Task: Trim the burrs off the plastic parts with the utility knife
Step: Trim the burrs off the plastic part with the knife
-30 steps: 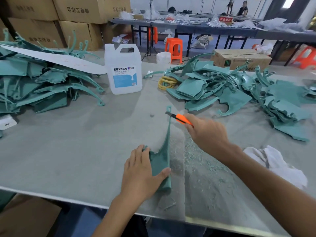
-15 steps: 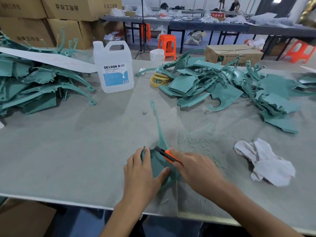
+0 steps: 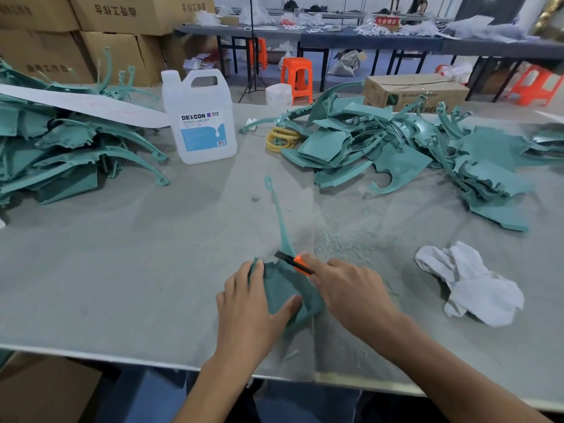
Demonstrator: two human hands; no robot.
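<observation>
A teal plastic part [image 3: 282, 282] stands on edge near the table's front, its thin arm pointing away from me. My left hand [image 3: 248, 303] grips its wide lower end, thumb pressed on the near face. My right hand [image 3: 348, 291] holds an orange and black utility knife [image 3: 294, 263], whose tip rests against the part where the thin arm meets the wide body. Teal shavings [image 3: 341, 245] lie on the table just right of the part.
Heaps of teal parts lie at the left [image 3: 61, 148] and right [image 3: 412, 154]. A white DEXCON jug [image 3: 200, 117] and yellow rings [image 3: 280, 138] sit behind. A white rag [image 3: 470, 282] lies at the right. The grey table's edge [image 3: 122, 360] runs close to me.
My right hand drew the knife down along the part's edge, from its far tip to its base near my left hand. The left hand kept its grip.
</observation>
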